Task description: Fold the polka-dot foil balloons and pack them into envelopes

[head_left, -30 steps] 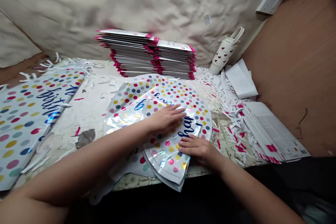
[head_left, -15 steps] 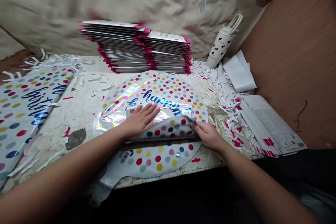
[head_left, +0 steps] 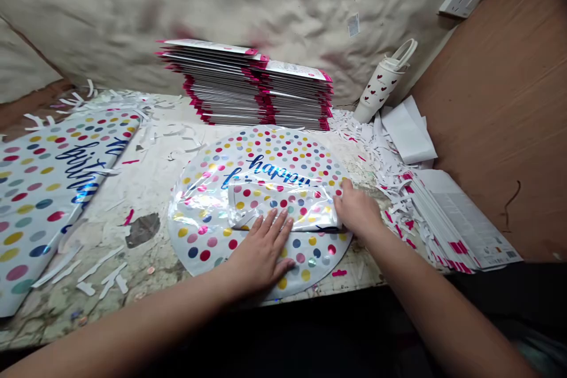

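A round foil balloon [head_left: 195,207] lies flat in front of me, white with coloured dots and blue "happy birthday" lettering. On its middle is a folded, dotted foil strip [head_left: 292,198], which covers part of the lettering. I cannot tell whether the strip belongs to the same balloon. My left hand [head_left: 261,251] is open, palm down, its fingers spread over the strip's near edge and the foil below. At the strip's right end my right hand [head_left: 358,207] has its fingers closed on the edge; the thumb is hidden.
Another dotted foil balloon [head_left: 39,189] lies at the left. Behind stands a tall stack of pink-edged card packets [head_left: 230,88]. To the right are a white tumbler [head_left: 378,88], white paper [head_left: 408,130], paper shreds and a pile of printed cards [head_left: 460,218].
The lifted dotted flap now lies flat as a strip. My left hand has come nearer the table's front edge. The balloon's tail at lower left no longer shows. The view has shifted slightly.
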Tool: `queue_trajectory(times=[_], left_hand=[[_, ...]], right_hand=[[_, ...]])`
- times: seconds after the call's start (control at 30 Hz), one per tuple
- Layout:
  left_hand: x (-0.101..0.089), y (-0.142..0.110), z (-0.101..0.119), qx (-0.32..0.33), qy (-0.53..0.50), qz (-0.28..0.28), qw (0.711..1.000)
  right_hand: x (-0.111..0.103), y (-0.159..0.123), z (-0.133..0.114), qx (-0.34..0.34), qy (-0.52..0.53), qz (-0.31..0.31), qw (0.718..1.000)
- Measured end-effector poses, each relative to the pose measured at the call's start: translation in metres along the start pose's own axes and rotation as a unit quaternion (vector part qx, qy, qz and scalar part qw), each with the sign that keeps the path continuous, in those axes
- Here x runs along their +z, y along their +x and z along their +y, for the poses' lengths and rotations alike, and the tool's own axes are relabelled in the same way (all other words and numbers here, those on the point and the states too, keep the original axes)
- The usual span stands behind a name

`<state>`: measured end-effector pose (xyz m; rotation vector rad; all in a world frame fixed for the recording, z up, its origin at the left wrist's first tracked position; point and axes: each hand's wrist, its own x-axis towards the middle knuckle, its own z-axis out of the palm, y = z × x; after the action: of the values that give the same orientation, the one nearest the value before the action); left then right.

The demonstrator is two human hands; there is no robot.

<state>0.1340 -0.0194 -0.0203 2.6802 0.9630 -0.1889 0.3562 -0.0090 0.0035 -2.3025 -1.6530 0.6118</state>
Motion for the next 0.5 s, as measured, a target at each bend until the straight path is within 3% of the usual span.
queue_trajectory(times=[0.07,0.13,0.17,0.23,0.33,0.4,0.5], left_hand=[[0.006,-0.001,-0.005,0.005,-0.007,0.004,1.0],[0.007,-0.003,-0.012,0.013,-0.011,0.009,1.0],[0.006,-0.004,-0.014,0.017,-0.012,0.009,1.0],[0.003,-0.005,-0.016,0.022,-0.015,0.007,1.0],[-0.001,-0.004,-0.014,0.02,-0.02,-0.001,1.0],[-0.005,-0.001,-0.011,0.001,-0.013,0.0,1.0],[-0.012,0.004,-0.009,-0.048,0.013,0.003,0.999]], right_hand=[[0.009,-0.021,-0.007,-0.155,-0.055,0.055,0.985],[0.024,-0.037,-0.01,-0.324,-0.125,0.066,0.936],[0.032,-0.042,-0.009,-0.367,-0.162,0.059,0.914],[0.04,-0.043,-0.004,-0.352,-0.227,0.051,0.907],[0.034,-0.037,0.007,-0.316,-0.27,0.087,0.906],[0.023,-0.044,0.009,-0.369,-0.256,0.142,0.882],[0.013,-0.071,0.005,-0.536,-0.177,0.197,0.802]])
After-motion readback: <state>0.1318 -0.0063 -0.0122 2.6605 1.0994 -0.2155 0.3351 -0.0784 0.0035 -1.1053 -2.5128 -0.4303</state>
